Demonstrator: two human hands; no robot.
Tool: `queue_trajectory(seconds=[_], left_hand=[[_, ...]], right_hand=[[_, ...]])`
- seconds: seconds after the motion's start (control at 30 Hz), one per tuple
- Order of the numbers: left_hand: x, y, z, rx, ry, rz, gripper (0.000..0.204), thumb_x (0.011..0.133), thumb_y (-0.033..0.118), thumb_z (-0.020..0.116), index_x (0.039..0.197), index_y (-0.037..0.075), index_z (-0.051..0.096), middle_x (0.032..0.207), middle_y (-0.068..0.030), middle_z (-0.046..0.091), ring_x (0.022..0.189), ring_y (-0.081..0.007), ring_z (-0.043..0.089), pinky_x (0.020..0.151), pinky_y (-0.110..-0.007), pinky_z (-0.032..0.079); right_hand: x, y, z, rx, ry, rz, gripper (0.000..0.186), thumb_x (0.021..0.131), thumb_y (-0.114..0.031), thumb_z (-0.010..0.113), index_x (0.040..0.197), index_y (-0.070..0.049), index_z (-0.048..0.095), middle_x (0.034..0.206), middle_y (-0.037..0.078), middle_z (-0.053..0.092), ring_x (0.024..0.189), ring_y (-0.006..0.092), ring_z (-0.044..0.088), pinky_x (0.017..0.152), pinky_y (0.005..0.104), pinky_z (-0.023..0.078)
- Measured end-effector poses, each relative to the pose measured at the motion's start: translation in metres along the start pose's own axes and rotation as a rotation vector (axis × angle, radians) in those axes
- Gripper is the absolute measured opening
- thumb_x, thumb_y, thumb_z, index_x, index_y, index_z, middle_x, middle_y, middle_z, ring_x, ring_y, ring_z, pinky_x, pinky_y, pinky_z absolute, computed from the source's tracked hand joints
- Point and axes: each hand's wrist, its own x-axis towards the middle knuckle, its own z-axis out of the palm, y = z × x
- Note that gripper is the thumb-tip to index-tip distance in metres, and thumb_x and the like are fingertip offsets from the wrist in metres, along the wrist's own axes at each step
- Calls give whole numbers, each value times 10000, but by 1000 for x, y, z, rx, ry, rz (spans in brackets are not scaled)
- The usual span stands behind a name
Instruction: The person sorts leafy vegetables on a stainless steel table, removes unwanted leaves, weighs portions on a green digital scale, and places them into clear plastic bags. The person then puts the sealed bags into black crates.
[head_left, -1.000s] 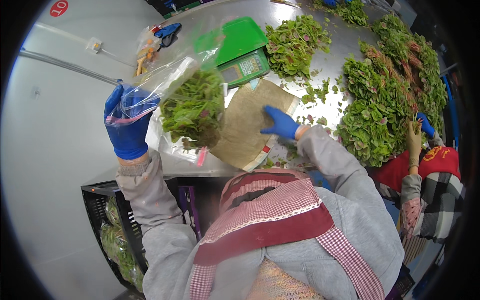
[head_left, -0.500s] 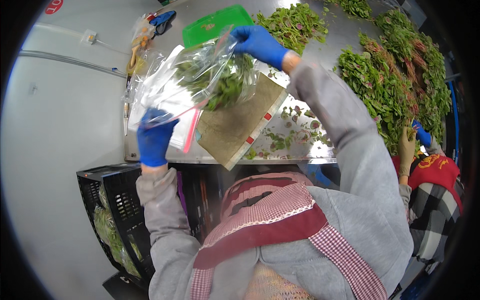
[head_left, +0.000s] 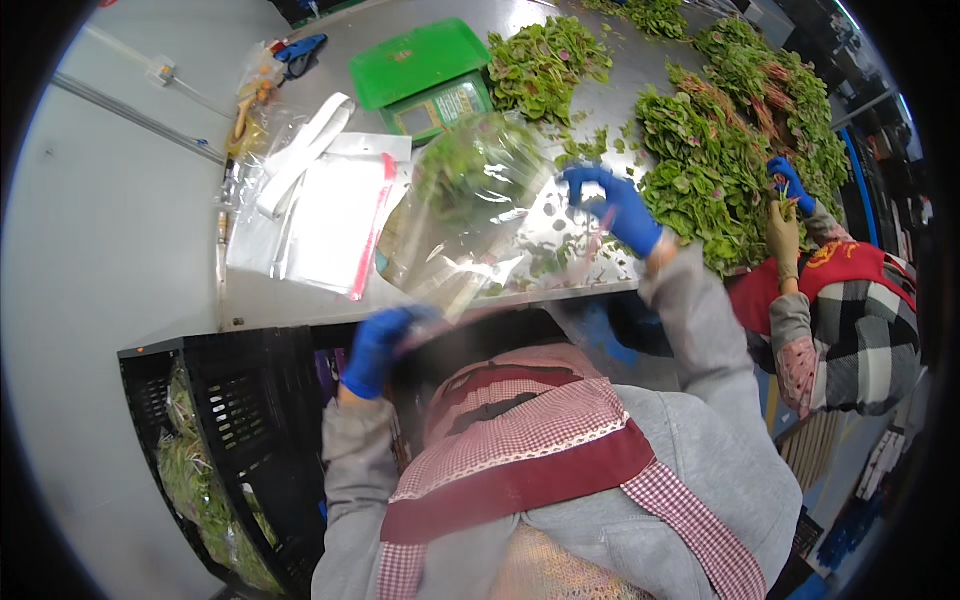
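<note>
A clear plastic bag (head_left: 465, 215) of leafy greens stretches between my blue-gloved hands, over a brown mat at the table's near edge. My left hand (head_left: 385, 340) is closed on the bag's edge at lower left, smeared by motion. My right hand (head_left: 620, 210), fingers curled, grips the bag's other end at upper right. Left of the bag lie flat bags with a red edge (head_left: 325, 230) and a white strap (head_left: 300, 160). Behind it sits a green scale (head_left: 425, 105) with a green tray (head_left: 420, 60).
Piles of greens (head_left: 545, 65) and rooted bunches (head_left: 700, 180) cover the steel table (head_left: 270, 310)'s back and right. A co-worker (head_left: 830, 330) holds a bunch at the right. Black crates (head_left: 220, 420) with bagged greens stand lower left, beside a wall (head_left: 100, 240). Scissors (head_left: 300, 55) lie back left.
The bag of greens has moved right, off the stack of flat bags. Both hands have moved down since half a second ago, my right one also rightward, and the scale shows again.
</note>
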Motion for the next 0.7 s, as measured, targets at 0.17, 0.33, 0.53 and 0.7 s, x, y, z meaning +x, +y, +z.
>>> queue_trajectory(seconds=[0.17,0.33,0.53,0.7], left_hand=[[-53,-122,85,-543,-211,-496,199,927,112,564,995,-8,707,911,-5,673,804,-87,579,736,-238,474],[-50,-92,83,-541,-248,-526,235,945,150,566,1080,-7,678,937,-19,664,824,-94,584,760,-237,475],[-23,-75,67,-685,-67,-480,408,974,329,571,1220,7,622,1082,-73,676,952,-139,628,870,-285,488],[-13,-73,110,-183,-77,-507,316,891,260,706,1048,-14,705,958,-51,704,840,-88,596,755,-243,463]], right_hand=[[-123,56,29,-87,-141,394,251,693,119,551,869,-35,645,1038,129,663,1080,276,622,934,356,471],[-85,27,32,-423,164,226,325,745,40,575,1021,-87,691,1127,158,658,1124,335,589,991,394,447],[5,-38,110,-655,194,-170,668,827,-499,666,1392,-189,489,1484,129,401,1373,422,309,1097,525,286],[-10,17,178,-849,-91,-71,749,812,-586,617,1444,-234,425,1530,99,339,1401,395,278,1133,577,176]])
